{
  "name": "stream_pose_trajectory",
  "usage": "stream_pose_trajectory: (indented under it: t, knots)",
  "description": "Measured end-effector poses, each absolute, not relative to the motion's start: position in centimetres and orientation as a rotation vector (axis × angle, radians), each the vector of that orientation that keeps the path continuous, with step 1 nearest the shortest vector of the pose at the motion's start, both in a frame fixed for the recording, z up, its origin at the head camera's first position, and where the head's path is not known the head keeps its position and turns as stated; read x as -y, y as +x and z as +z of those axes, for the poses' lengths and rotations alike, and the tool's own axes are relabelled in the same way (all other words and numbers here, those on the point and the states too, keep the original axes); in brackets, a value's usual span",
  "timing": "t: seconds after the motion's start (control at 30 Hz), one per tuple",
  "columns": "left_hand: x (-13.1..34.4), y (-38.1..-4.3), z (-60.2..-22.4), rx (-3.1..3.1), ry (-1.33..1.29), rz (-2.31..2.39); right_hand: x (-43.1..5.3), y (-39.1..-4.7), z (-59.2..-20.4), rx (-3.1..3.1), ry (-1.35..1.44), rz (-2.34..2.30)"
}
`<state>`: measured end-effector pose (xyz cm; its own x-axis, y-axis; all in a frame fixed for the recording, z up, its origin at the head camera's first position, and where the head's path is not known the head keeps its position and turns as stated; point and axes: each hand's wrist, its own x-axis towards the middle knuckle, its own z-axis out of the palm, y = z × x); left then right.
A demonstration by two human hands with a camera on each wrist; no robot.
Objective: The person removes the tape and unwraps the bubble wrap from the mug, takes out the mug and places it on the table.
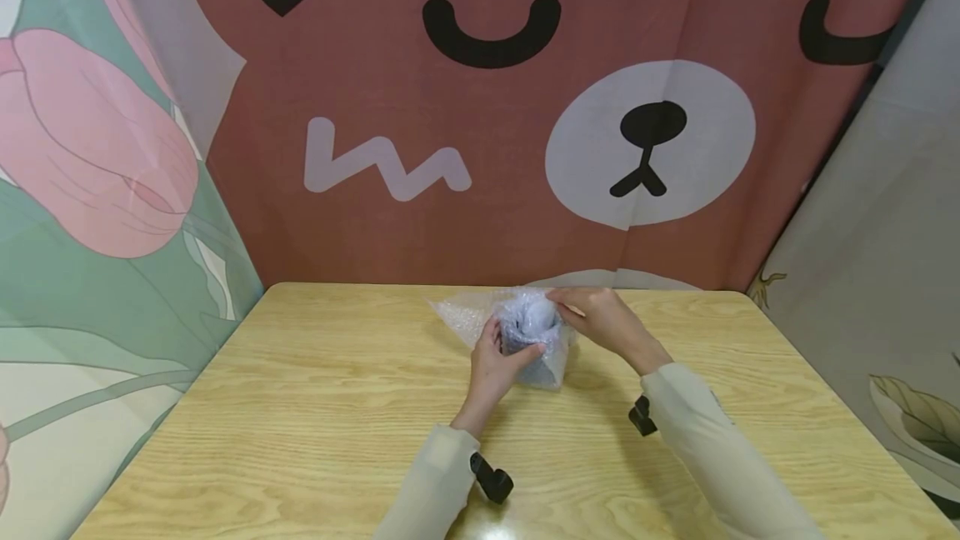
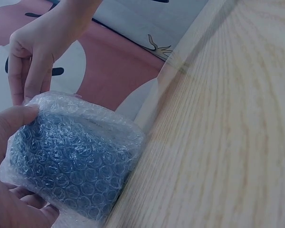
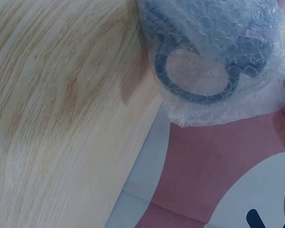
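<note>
A blue-grey mug stands on the table near its far edge, covered in clear bubble wrap. Its dark looped handle shows through the plastic in the right wrist view. My left hand grips the wrapped mug from the near left, thumb across the near side and fingers around the left. At the upper right, my right hand pinches the edge of the wrap with thumb and fingers. A pale rounded shape shows at the top; I cannot tell what it is.
The wooden table runs up to a hanging cloth with a bear's face printed on it. More printed curtains flank it on the left and right. A loose flap of wrap sticks out to the mug's left.
</note>
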<state>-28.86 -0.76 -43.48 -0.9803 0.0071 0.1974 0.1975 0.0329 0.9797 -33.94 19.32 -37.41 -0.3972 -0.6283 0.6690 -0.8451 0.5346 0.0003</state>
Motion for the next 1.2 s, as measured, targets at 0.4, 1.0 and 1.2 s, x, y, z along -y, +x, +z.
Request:
stream_pose_trajectory:
  t: [0.4,1.0,1.2]
  knots:
    - [0.7,-28.7,-43.38,2.161,-0.181,-2.096,-19.53,-33.79,-37.05,2.14,1.287,0.273]
    - [0.52,-28.86,-43.59,2.178,-0.157,-2.081,-19.22,-33.67,-36.59,2.019,1.417,-0.142]
    - [0.51,-29.03,-43.63,2.169,-0.168,-2.064,-19.3,-33.88,-36.58,1.992,1.426,-0.164]
